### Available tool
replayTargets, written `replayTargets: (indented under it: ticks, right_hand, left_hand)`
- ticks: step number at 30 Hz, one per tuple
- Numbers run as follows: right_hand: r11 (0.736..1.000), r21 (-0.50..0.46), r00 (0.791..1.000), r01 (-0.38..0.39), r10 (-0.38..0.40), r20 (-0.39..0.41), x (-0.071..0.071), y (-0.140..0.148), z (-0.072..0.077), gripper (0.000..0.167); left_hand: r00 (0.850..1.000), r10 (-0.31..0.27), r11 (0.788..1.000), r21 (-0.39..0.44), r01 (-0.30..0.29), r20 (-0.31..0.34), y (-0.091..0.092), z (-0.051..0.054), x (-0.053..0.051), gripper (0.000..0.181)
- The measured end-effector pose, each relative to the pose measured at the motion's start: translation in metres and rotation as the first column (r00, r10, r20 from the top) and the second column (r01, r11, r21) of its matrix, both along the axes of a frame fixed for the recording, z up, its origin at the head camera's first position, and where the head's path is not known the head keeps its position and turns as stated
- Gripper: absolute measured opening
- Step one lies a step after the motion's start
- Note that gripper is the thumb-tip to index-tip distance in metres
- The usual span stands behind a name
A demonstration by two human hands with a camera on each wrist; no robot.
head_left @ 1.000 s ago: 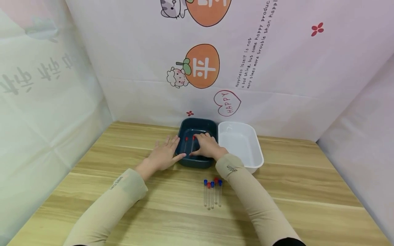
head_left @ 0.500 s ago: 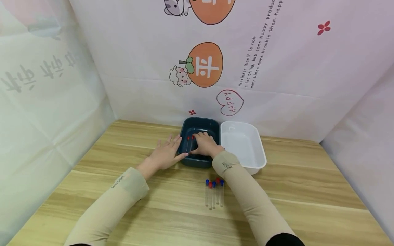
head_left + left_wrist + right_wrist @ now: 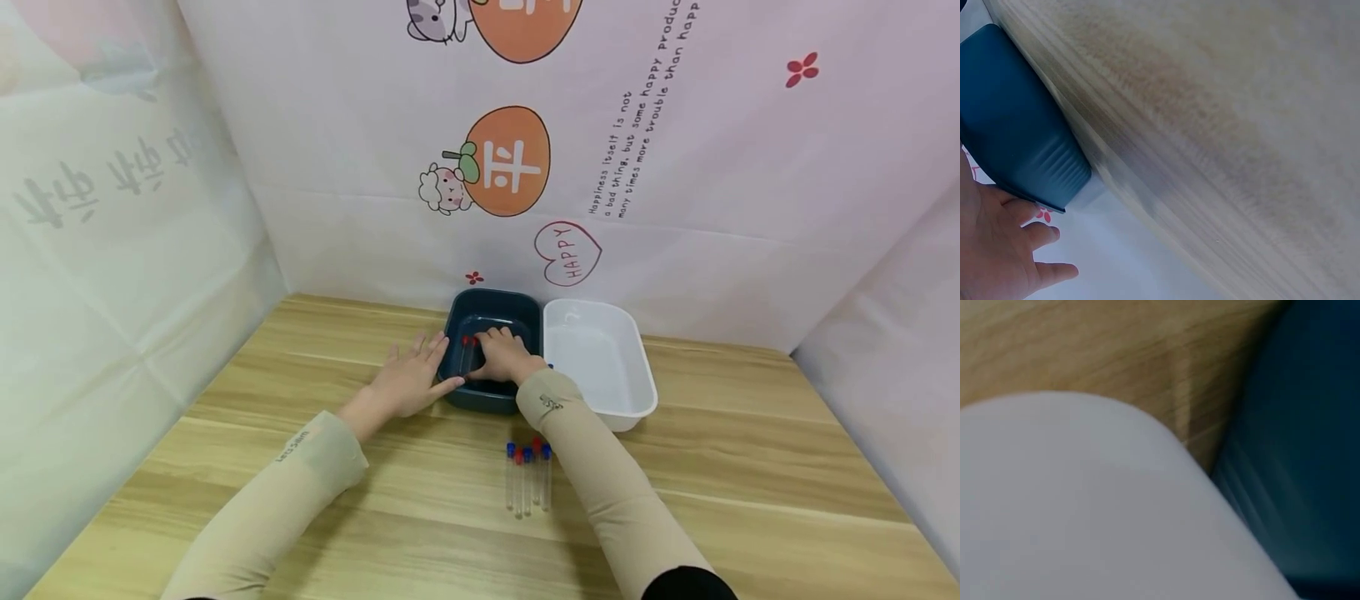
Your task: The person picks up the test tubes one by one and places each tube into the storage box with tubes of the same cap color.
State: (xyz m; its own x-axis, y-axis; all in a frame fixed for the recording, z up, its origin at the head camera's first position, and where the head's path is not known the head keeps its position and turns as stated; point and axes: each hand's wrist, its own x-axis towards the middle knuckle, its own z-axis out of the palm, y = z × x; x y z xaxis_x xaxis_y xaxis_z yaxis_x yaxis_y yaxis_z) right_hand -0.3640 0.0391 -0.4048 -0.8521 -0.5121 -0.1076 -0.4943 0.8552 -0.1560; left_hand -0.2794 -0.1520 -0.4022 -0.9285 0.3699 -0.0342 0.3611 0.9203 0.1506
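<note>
The left hand [image 3: 407,386], fingers straight and spread, touches the dark tub [image 3: 480,403] along its left edge; the white tub [image 3: 596,354] sits just beside its right. Inside, the right hand [image 3: 502,357] arches, thumb apart from fingers, at two red-capped tubes [image 3: 466,357]; I cannot tell whether it grips one. Table [image 3: 750,467] stretches wide either side.

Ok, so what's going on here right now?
A person's left grip, fingers spread, touches the dark blue bin, while the right grip is inside it, at two red-capped tubes; whether it holds one, I can't tell. Five more tubes, three blue-capped, two red-capped, lie on the table. A white bin stands alongside.
</note>
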Motion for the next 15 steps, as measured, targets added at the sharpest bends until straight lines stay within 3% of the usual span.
replayTargets:
  ticks: [15]
  right_hand:
    - [1.0, 0.011, 0.999, 0.014, -0.015, 0.04, -0.0063, -0.0009, -0.0017, 0.085]
  left_hand:
    - [1.0, 0.003, 1.0, -0.016, -0.003, -0.011, -0.0002, -0.0011, -0.0012, 0.085]
